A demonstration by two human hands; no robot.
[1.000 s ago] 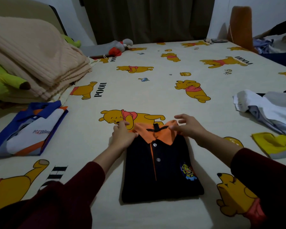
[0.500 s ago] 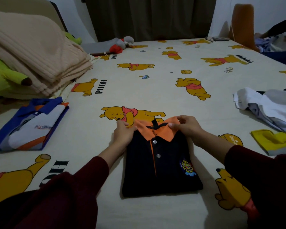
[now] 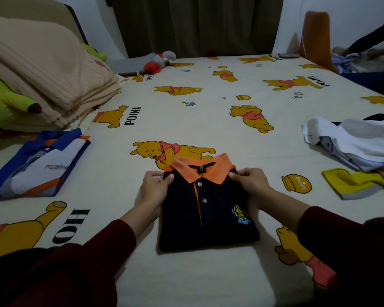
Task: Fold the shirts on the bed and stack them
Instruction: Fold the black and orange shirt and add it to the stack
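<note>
Both hands grasp the folded black polo shirt (image 3: pixel 208 209) at its shoulders: the left hand (image 3: pixel 154 187) pinches the left edge, the right hand (image 3: pixel 251 182) the right edge beside the orange collar (image 3: pixel 203 169). It lies flat on the bed (image 3: pixel 208 120), front up. A folded blue-and-white shirt (image 3: pixel 40 167) waits well apart to the left, and unfolded shirts (image 3: pixel 353 142) are heaped at right. To stack it neatly, I judge the hands should slide under, lift it level so the fold holds, and lay it collar-aligned on the blue-and-white shirt.
</note>
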